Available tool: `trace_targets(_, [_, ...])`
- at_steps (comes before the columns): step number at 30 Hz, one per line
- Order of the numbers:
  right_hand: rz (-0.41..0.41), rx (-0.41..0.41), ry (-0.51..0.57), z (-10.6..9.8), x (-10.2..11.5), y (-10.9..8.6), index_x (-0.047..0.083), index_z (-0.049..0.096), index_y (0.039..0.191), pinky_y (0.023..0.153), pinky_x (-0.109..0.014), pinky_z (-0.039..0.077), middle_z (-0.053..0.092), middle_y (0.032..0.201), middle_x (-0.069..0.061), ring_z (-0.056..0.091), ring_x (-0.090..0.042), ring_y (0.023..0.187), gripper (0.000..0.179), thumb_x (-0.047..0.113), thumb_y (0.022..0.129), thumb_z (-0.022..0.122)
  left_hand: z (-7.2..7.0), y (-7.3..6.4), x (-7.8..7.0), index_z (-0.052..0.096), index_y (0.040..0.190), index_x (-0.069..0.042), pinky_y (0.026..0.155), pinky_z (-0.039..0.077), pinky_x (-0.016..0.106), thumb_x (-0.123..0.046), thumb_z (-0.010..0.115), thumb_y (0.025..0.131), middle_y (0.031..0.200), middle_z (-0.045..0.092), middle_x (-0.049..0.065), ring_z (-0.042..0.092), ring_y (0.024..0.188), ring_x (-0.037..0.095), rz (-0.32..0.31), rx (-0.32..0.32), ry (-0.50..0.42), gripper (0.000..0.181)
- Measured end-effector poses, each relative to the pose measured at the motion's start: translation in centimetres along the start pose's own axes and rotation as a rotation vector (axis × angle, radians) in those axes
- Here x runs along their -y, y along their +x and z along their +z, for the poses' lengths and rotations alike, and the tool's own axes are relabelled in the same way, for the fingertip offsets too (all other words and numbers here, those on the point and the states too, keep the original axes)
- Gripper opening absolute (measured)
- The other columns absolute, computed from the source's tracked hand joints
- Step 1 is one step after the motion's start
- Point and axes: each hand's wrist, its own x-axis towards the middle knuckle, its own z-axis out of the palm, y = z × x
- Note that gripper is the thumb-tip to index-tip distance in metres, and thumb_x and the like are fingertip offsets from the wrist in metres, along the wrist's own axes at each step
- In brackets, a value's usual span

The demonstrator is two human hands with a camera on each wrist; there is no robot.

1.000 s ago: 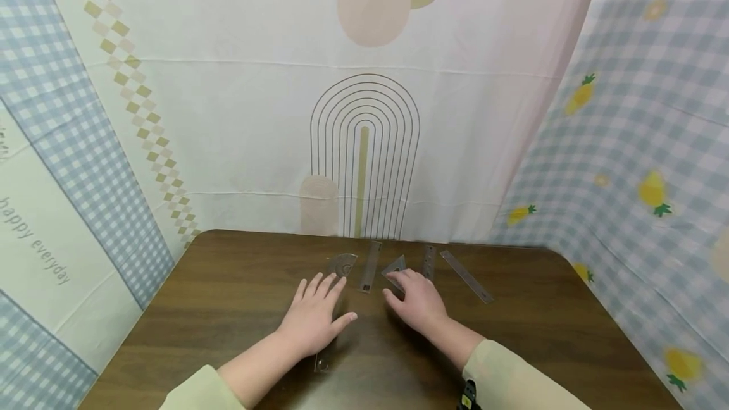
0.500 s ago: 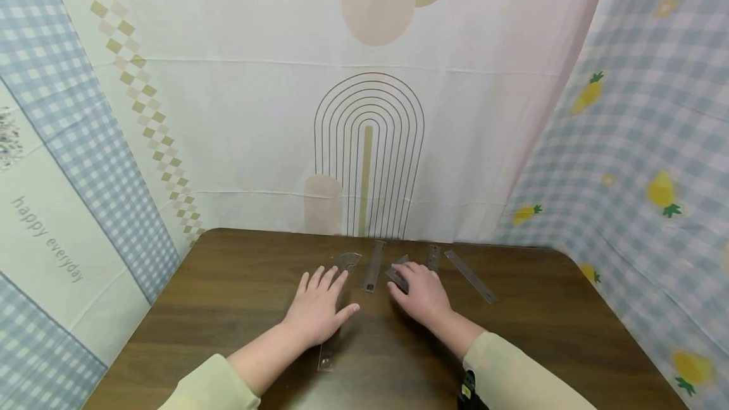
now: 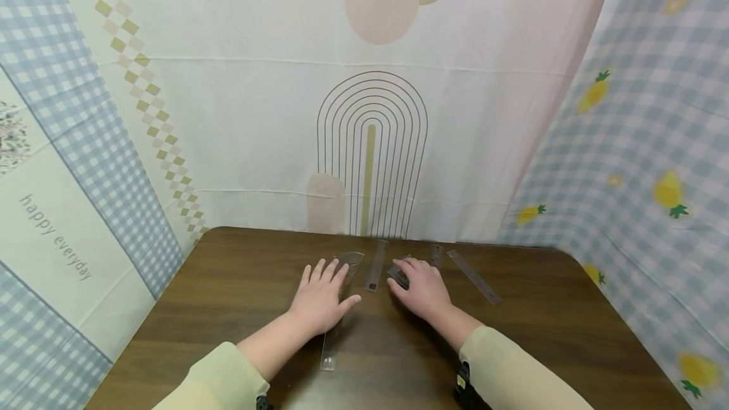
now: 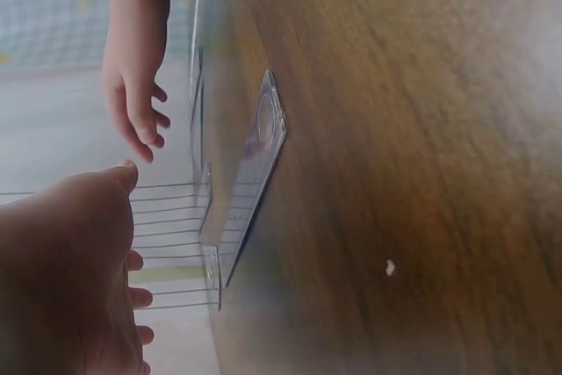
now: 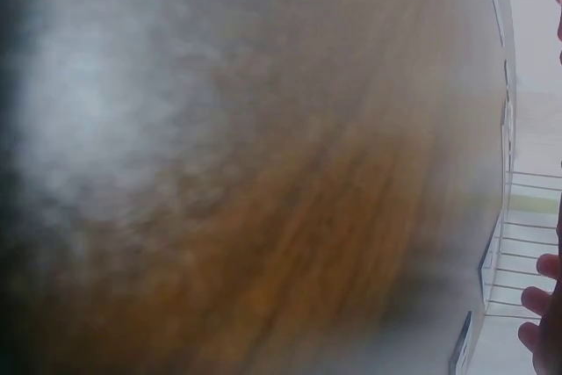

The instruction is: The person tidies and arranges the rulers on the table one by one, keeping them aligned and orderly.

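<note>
My left hand [image 3: 320,299] hovers palm down with its fingers spread. Beneath it lies a clear ruler [image 3: 328,360], mostly hidden in the head view; the left wrist view shows the ruler [image 4: 256,169] flat on the table, apart from the hand. A clear protractor [image 3: 355,259] lies by the left fingertips. My right hand [image 3: 423,288], its fingers loosely bent, hovers over a clear set square [image 3: 400,275] and partly covers it. Neither hand visibly holds anything. At the right edge of the right wrist view, several right fingertips [image 5: 536,300] show above the table.
Between the hands a clear ruler [image 3: 376,266] lies lengthwise. Beyond the right hand is a short ruler with holes [image 3: 436,255], and right of it a slanting ruler [image 3: 474,277]. The wooden table [image 3: 239,283] ends at a patterned cloth [image 3: 256,144].
Both hands have shifted slightly forward, the left fingertips now reaching over the protractor's edge. More of the ruler under the left hand shows. The rulers have not visibly moved; the head view has turned slightly left.
</note>
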Motion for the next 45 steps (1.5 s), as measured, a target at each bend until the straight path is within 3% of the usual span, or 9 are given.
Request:
trace_targets(18, [0.001,0.03,0.01,0.8,-0.4,1.9,0.016,0.056,0.141,0.105,-0.056,0.038,0.054,0.141,-0.012,0.048,-0.035,0.13,0.053,0.048,0.098,0.055,1.8,1.7,-0.5,0.033,0.157,-0.016,0.117,0.01,0.06,-0.066,0.041,0.097,0.161,0.028,0.012,0.019,0.149,0.037,-0.02,0.025,0.024,0.078])
trace_targets(27, [-0.006,0.07,-0.01,0.9,-1.1,2.8,0.016,0.053,0.144,0.109,-0.055,0.034,0.05,0.145,-0.012,0.043,-0.035,0.136,0.054,0.048,0.102,0.048,1.7,1.8,-1.1,0.032,0.157,-0.017,0.118,0.01,0.059,-0.066,0.041,0.097,0.161,0.028,0.011,0.018,0.149,0.037,-0.039,0.061,0.047,0.078])
trace_targets(35, [0.0,0.12,-0.002,1.0,-1.7,3.5,0.015,0.05,0.147,0.11,-0.056,0.033,0.048,0.147,-0.013,0.042,-0.035,0.137,0.056,0.048,0.102,0.047,2.3,2.3,-1.0,0.035,0.156,-0.017,0.117,0.009,0.06,-0.067,0.042,0.096,0.16,0.029,0.011,0.017,0.149,0.038,-0.041,0.054,0.063,0.078])
trace_targets(45, [0.007,0.149,0.035,1.5,-2.2,5.0,0.015,0.049,0.147,0.11,-0.057,0.032,0.05,0.146,-0.013,0.042,-0.035,0.136,0.056,0.049,0.103,0.046,2.9,2.9,-1.1,0.035,0.156,-0.021,0.118,0.006,0.059,-0.069,0.039,0.096,0.162,0.025,0.01,0.014,0.15,0.038,-0.047,0.119,0.124,0.078])
